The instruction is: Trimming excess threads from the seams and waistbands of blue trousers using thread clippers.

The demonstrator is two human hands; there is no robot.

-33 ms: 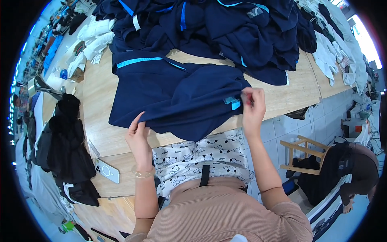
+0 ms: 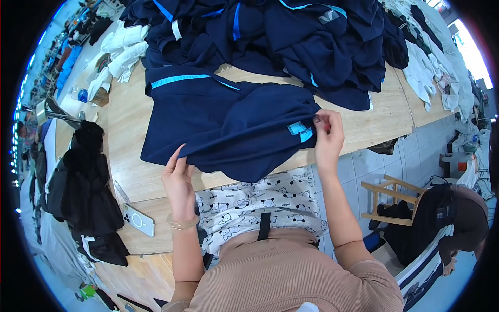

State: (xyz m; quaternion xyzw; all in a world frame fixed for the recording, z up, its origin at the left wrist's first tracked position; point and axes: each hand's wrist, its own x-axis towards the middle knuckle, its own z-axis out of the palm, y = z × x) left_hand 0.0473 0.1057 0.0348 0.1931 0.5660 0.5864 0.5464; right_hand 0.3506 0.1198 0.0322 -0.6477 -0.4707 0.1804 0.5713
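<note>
A navy garment [image 2: 223, 119] with a light-blue strip [image 2: 179, 79] lies creased across the wooden table before me, its lower edge drooping over the near side. At its lower left edge, my left hand [image 2: 179, 179] grips the fabric, index finger stretched along the top. My right hand [image 2: 329, 135] pinches the garment's right end, fingers curled; part of the grip is hidden. Just left of those fingers, a bright-blue patch [image 2: 300, 131] shows on the cloth.
A heap of navy garments [image 2: 260, 41] covers the table's far side. Black clothing [image 2: 83, 182] and a phone [image 2: 139, 220] lie on the left. White cloths [image 2: 125, 52] sit at the far left. On the right are a wooden stool [image 2: 392, 200] and another person [image 2: 462, 223].
My right hand has shifted slightly at the garment's right end, and the bright-blue patch there shows more fully. My left hand stays nearly where it was.
</note>
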